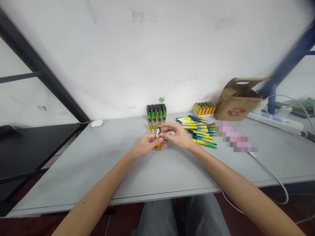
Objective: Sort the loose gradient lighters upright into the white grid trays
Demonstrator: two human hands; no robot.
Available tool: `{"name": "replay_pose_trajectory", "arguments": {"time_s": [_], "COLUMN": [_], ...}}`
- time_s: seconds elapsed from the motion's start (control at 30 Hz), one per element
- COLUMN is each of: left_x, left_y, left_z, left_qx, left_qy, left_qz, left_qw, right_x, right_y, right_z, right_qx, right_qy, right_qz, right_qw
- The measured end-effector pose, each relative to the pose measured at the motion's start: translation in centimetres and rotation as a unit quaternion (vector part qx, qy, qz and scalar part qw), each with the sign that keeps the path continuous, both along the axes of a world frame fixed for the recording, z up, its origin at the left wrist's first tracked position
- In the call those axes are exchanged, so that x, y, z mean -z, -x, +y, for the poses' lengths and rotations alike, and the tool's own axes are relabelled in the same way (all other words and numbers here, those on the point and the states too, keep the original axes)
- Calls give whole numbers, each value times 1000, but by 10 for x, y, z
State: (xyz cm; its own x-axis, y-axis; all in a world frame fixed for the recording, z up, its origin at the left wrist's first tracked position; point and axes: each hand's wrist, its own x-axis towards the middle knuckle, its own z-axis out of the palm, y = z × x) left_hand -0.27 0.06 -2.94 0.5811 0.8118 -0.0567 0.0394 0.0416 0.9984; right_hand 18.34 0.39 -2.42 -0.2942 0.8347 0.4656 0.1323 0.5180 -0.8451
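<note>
A yellow and silver lighter [158, 139] stands upright between my two hands, above the grey table. My left hand [147, 144] grips its lower part, with the thumb across its front. Thumb and fingers of my right hand [177, 135] are closed on its upper part. Just behind them, several green and yellow lighters [157, 113] stand in tight rows, their lower front partly hidden by my hands. Right of my right hand lies a loose pile of yellow, blue and green lighters [203, 131].
The grey table [103, 170] meets a white wall. A white case [97, 123] lies at the back left. At the back right are a tray of orange-yellow lighters [204, 108], an open cardboard box [236, 106], a power strip [275, 120] and a blurred pink object [235, 137] with a cable.
</note>
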Motion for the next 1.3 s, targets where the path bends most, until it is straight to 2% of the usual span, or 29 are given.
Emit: {"name": "replay_pose_trajectory", "arguments": {"time_s": [0.13,0.23,0.33,0.43,0.5,0.53,0.6,0.7,0.77,0.93,1.13,1.3], "left_x": [-3,-5,-8,-7,-4,-2,4,10,12,14,12,13], "left_y": [-2,-2,-1,0,0,0,1,2,3,2,2,2], "left_z": [-2,-1,0,1,2,2,2,2,1,2,1,1], "left_qx": [-14,-20,-28,-49,-85,-109,-148,-125,-93,-64,-74,-75], "left_qy": [-5,2,21,-9,-63,-105,-219,-379,-420,-438,-400,-399], "left_qz": [0,-13,-3,29,56,75,130,200,216,231,195,204], "left_qw": [1000,1000,999,998,993,986,956,895,877,866,893,891], "right_x": [-2,-11,-21,-21,-14,-9,2,12,15,18,19,20], "right_y": [1,-6,-20,-35,-40,-41,-41,-39,-38,-38,-32,-26], "right_z": [0,3,8,18,26,29,36,41,42,43,43,43], "right_qx": [-9,7,91,189,223,219,205,196,196,201,216,205], "right_qy": [31,43,40,22,0,-9,-29,-47,-43,-47,-77,-77], "right_qz": [41,97,174,183,163,142,96,46,33,15,-15,-17], "right_qw": [999,994,980,965,961,965,974,978,979,978,973,976]}}
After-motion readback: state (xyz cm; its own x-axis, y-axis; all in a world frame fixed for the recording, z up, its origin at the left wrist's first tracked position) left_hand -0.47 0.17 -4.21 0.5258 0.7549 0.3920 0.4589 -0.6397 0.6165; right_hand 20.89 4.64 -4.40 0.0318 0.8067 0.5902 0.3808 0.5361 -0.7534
